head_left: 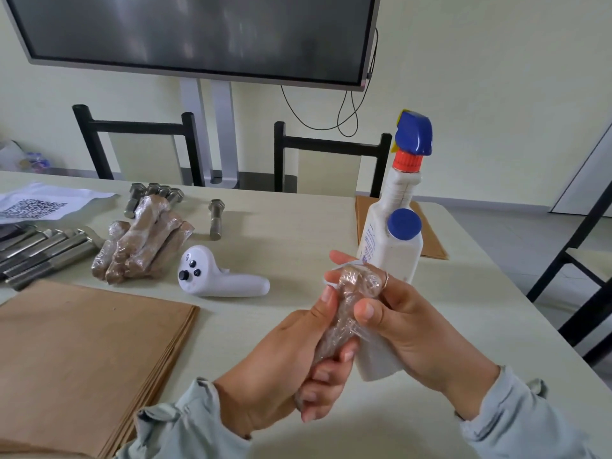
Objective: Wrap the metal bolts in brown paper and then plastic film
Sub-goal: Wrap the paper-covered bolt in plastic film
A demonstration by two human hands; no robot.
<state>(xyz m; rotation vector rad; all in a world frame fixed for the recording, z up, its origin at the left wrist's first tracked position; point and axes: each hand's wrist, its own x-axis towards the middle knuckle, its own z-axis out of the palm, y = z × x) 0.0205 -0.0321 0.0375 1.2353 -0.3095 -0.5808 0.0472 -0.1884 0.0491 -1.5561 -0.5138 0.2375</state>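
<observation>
A: What is happening with the bolt now?

B: I am watching the wrapped bolt (344,313). It is being held above the table (298,226), in front of the body, already covered in brown paper with clear film around it. Its long axis is running from low near me up and away, with the thick head end at the top.

A: Which hand is holding which end?

B: The left hand (281,369) is curling around the lower shaft, fingers closed on it. The right hand (407,323) is pinching the upper part, thumb in front and fingers behind the head end. So the bolt is lying between both hands, the head end nearer to the right fingers.

A: Is the film finished?

B: I am judging that it is being smoothed down; a loose bit of film seems to be hanging by the right palm, though I cannot tell well.

A: And around it?

B: The pile of wrapped bolts (142,240) is lying well apart on the left, beyond a white controller (218,276). Bare bolts (46,250) are waiting further left, beside the stack of brown paper (82,352). A spray bottle (394,226) is standing just behind the hands.
</observation>
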